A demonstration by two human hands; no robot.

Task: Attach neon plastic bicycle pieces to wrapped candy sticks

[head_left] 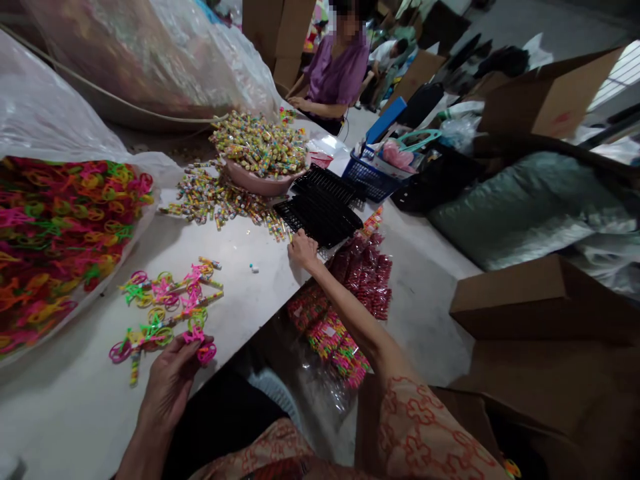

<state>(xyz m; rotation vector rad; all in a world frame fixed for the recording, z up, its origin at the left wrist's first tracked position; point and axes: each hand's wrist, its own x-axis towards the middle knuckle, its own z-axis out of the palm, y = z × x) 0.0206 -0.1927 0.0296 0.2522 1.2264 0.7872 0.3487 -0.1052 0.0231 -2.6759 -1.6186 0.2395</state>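
My left hand (173, 380) pinches a small pink plastic toy bicycle (199, 342) between thumb and fingers, at the table's near edge. Just beyond it lie several bright toys (157, 327) in pink, green and yellow, joined to patterned sticks. My right hand (303, 251) is stretched forward to the table edge, beside the black plastic trays (325, 215) and the end of a spread of patterned sticks (235, 203). Its fingers are curled; whatever they hold is hidden. A tiny white piece (255, 269) lies on the table between my hands.
A pink basin (260, 186) heaped with sticks stands at the back, near a blue basket (367, 177). An open bag of colourful plastic pieces (65, 240) is on the left. Packed bags (363, 280) hang low beside the table; cardboard boxes (510, 293) stand right. A person in purple (330, 73) sits opposite.
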